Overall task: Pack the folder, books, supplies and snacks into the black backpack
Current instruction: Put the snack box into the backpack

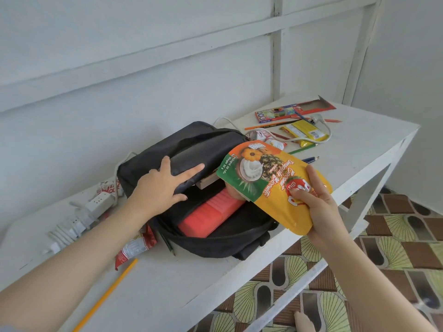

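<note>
Head view: the bench (pixel 263 255) carries the open backpack (pixel 215 236), its flap pressed back under the left hand (pixel 159 190), fingers spread. A biscuit bag (pixel 266 185) is pinched by the right hand (pixel 321 207), its far end over the opening.

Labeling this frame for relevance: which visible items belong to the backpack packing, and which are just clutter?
Belongs to the job:
- black backpack, held open by the left hand
- biscuit bag in the right hand
- red folder inside
- pencil box, loose pencils, yellow snack pack, red snack wrapper

Just lying about:
- white power strip
- white cable
</note>
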A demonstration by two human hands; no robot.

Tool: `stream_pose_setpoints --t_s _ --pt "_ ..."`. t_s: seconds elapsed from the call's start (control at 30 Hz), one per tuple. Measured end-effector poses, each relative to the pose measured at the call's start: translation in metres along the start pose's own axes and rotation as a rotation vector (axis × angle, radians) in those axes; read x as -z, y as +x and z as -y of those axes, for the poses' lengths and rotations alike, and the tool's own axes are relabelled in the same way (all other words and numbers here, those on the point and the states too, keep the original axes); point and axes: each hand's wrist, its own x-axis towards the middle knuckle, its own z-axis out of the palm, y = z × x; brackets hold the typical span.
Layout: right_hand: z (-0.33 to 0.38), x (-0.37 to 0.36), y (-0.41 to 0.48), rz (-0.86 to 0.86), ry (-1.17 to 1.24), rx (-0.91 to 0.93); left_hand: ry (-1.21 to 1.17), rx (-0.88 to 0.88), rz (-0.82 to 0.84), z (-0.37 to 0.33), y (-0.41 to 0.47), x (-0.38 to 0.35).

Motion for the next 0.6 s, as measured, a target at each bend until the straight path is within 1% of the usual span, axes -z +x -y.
stream_pose_setpoints --t_s 0.1,0.2,0.27,0.37,0.43,0.6 --pt "0.001 -0.001 -0.001 0.004 0.005 0.011 -0.124 -0.094 -0.018 0.008 0.003 0.006" --pt "0.002 -0.004 -0.004 0.009 -0.004 0.025 -0.294 -0.076 0.018 0.02 0.01 0.017" --pt "0.003 -0.006 -0.007 0.034 -0.008 0.031 -0.365 -0.069 0.016 0.027 0.016 0.025" --pt "0.004 -0.013 -0.012 0.069 -0.002 0.038 -0.397 -0.038 -0.014 0.034 0.019 0.034" --pt "0.003 -0.019 -0.014 0.063 -0.007 0.042 -0.387 -0.018 -0.041 0.032 0.02 0.041" --pt "0.0 -0.037 -0.023 -0.02 -0.023 0.05 -0.336 0.03 -0.096 0.028 0.023 0.051"
